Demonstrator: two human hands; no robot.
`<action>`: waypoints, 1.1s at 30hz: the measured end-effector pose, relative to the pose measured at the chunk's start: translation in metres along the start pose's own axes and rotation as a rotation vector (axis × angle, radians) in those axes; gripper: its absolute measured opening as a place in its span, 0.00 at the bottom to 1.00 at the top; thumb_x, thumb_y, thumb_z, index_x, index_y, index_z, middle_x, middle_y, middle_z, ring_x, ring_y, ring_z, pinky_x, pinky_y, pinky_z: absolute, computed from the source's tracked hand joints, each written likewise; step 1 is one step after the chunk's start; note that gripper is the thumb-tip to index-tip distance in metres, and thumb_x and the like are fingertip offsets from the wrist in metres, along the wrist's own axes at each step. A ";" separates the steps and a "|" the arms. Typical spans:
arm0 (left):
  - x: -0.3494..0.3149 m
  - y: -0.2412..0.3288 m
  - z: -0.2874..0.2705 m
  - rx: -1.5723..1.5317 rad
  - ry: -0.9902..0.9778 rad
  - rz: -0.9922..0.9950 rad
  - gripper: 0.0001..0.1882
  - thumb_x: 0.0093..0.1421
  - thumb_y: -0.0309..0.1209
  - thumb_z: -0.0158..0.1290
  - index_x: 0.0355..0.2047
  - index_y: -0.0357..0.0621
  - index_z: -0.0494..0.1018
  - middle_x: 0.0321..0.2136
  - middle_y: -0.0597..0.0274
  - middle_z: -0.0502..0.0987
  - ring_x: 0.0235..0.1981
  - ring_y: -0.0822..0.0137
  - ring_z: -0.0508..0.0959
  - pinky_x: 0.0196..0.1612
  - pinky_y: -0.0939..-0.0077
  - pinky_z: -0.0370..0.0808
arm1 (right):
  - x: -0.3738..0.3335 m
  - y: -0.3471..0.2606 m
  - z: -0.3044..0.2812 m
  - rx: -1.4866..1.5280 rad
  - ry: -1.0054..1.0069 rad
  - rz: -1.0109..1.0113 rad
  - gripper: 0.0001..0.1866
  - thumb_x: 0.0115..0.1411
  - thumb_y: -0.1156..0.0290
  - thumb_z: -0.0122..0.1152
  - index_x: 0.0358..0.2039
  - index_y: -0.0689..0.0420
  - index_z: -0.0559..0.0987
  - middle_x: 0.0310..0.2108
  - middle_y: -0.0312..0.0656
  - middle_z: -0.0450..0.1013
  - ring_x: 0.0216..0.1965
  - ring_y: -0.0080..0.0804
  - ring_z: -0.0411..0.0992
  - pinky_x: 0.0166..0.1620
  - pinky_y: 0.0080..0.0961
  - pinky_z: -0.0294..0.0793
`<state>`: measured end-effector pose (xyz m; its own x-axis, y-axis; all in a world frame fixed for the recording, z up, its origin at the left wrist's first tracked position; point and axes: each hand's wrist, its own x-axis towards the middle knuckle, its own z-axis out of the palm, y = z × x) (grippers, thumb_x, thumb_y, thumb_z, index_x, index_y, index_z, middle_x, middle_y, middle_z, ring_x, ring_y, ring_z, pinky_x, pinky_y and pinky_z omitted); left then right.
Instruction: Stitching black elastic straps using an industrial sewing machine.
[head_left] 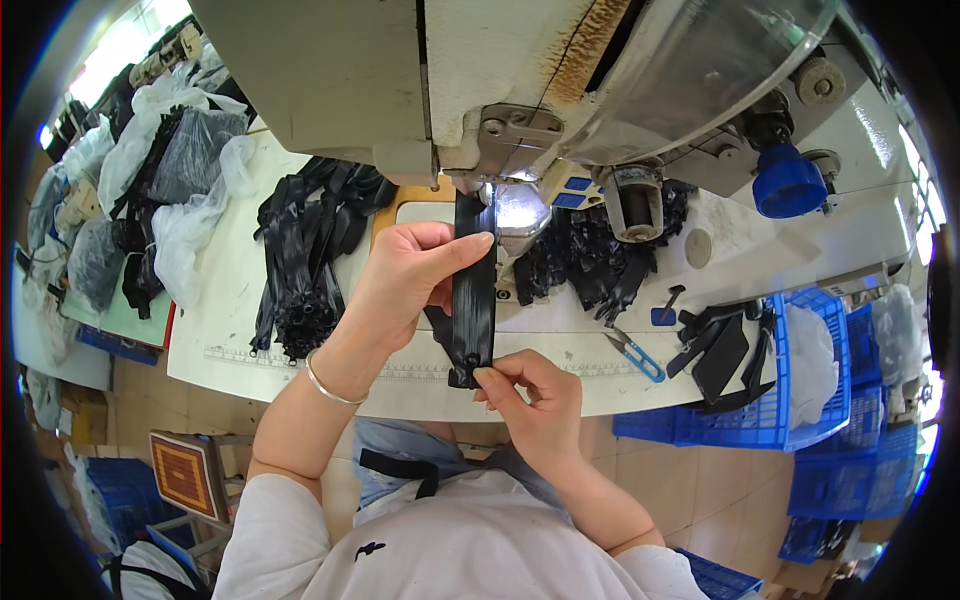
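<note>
Left fingers (468,252) and right fingers (490,384) pinch a black strip (474,310) running from beneath the sewing machine (310,80) toward us. We seem to be aligning it for stitching; our next move likely calls for keeping it flat.

Black strip (475,310) near tabletop's front edge: glossy, smooth, synthetic-looking. Tabletop (540,396): smooth, pale, low sheen. Strip bundle (310,230) toward left edge: dark cloth, shiny streaks. Machine head (310,70): smooth painted metal; rough, rust-coloured patch (588,42). Guard (690,90): clear, glossy plastic. Snips (656,374) near front edge: blue plastic handle, metal blades. Crate (818,434) past front edge: blue plastic. Bracelet (325,385): polished metal. Shirt (460,540): matt cloth.
</note>
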<state>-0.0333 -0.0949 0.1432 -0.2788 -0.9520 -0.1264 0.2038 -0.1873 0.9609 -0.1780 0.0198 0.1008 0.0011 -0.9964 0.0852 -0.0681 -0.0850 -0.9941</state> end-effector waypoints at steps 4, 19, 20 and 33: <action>0.000 0.000 0.000 0.016 0.007 0.011 0.15 0.56 0.34 0.60 0.16 0.47 0.70 0.14 0.74 0.71 0.11 0.86 0.66 0.14 0.92 0.61 | 0.001 0.002 0.002 0.005 0.008 -0.014 0.03 0.58 0.79 0.59 0.30 0.65 0.76 0.24 0.38 0.74 0.25 0.19 0.72 0.28 0.14 0.70; -0.062 -0.042 -0.009 -0.456 -0.294 -0.118 0.11 0.59 0.24 0.54 0.42 0.38 0.72 0.35 0.64 0.75 0.33 0.76 0.74 0.39 0.80 0.72 | 0.012 0.012 0.007 -0.086 0.102 -0.100 0.04 0.57 0.76 0.60 0.31 0.64 0.77 0.22 0.40 0.75 0.25 0.21 0.73 0.31 0.18 0.70; -0.058 -0.048 -0.010 -0.463 -0.290 -0.121 0.11 0.59 0.24 0.54 0.42 0.38 0.72 0.35 0.64 0.75 0.33 0.76 0.74 0.39 0.80 0.72 | 0.012 0.013 0.008 -0.090 0.098 -0.094 0.04 0.57 0.76 0.60 0.31 0.64 0.77 0.22 0.40 0.75 0.25 0.21 0.73 0.31 0.18 0.70; -0.052 -0.059 0.003 -0.252 0.056 -0.027 0.07 0.58 0.28 0.58 0.31 0.35 0.77 0.24 0.67 0.77 0.24 0.81 0.73 0.28 0.87 0.69 | 0.011 0.009 0.002 -0.057 0.061 -0.061 0.06 0.58 0.75 0.60 0.27 0.63 0.77 0.19 0.37 0.73 0.22 0.18 0.69 0.27 0.16 0.67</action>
<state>-0.0337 -0.0335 0.0944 -0.2364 -0.9564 -0.1716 0.4261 -0.2608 0.8663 -0.1766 0.0085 0.0929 -0.0534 -0.9870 0.1514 -0.1259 -0.1437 -0.9816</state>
